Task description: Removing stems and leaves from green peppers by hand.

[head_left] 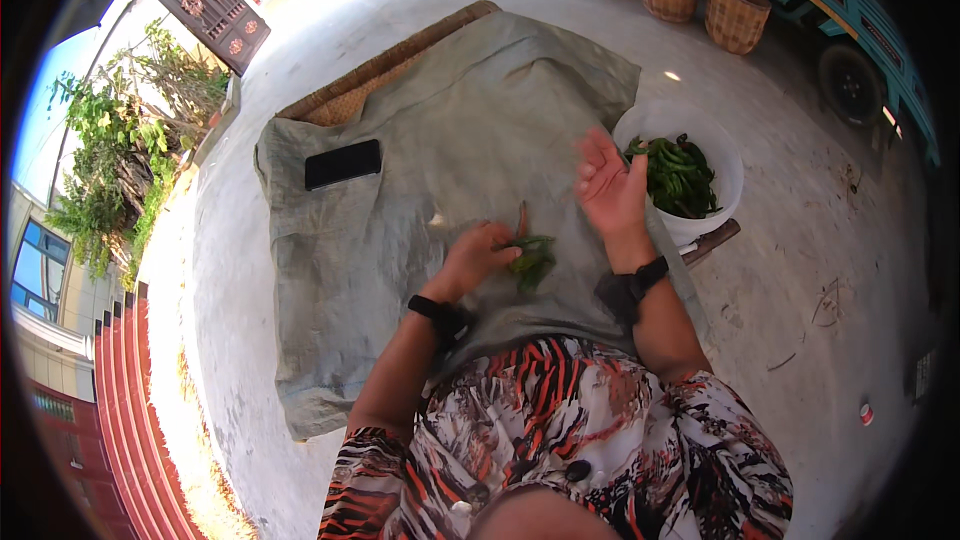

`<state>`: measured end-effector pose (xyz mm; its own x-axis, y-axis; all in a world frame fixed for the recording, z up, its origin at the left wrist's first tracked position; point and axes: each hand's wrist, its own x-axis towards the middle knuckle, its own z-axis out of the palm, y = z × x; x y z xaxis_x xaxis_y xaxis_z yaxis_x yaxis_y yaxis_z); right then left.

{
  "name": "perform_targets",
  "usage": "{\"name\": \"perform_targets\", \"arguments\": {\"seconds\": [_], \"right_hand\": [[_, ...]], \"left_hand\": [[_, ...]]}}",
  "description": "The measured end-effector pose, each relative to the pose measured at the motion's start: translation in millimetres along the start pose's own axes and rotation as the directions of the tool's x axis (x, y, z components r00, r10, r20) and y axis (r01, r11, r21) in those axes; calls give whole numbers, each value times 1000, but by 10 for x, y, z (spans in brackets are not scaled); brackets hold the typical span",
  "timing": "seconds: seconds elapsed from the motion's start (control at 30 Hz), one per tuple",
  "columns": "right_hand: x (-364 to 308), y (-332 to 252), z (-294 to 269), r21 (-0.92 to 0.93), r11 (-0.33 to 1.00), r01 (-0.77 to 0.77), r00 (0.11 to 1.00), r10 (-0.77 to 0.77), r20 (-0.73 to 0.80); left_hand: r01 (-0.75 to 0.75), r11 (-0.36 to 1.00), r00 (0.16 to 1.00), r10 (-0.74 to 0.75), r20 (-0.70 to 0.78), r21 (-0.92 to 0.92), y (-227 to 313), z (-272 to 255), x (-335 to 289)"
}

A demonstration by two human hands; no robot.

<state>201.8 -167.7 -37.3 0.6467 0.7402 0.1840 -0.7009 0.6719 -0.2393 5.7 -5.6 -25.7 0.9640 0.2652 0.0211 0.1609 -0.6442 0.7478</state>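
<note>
Over the grey-green cloth [440, 180], my left hand [474, 258] is closed on a small bunch of green peppers [534, 262], their stems and what look like leaves poking past the fingertips. A thin reddish-brown piece [522, 218] sticks up beside the bunch. My right hand [608, 185] is raised, palm showing and fingers stretched out, with nothing in it. It is nearest to a white bucket [728, 185] at the right, partly filled with long green peppers [682, 175]. The fingers of that hand partly cover the bucket's left rim.
A black phone [343, 165] lies on the cloth's left side. A woven edge [400, 65] shows from under the cloth at the back. Wicker baskets [738, 15] and a teal vehicle [850, 0] stand far right. Plants [120, 160] and red steps [145, 400] are at left.
</note>
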Motion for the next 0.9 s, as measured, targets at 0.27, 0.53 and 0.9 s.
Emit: {"name": "perform_targets", "arguments": {"seconds": [0.27, 0.53, 0.9], "right_hand": [[32, -25, -162, 219, 975, -34, 971, -19, 236], [97, -106, -282, 411, 907, -89, 939, -62, 339], [-61, 106, 138, -756, 651, -71, 997, 55, -47]], "left_hand": [[-144, 987, 976, 130, -175, -70, -66, 91, 7], [63, 944, 965, -141, -222, -324, 424, 2, 66], [51, 831, 935, -234, -266, -554, 474, -36, 45]]}}
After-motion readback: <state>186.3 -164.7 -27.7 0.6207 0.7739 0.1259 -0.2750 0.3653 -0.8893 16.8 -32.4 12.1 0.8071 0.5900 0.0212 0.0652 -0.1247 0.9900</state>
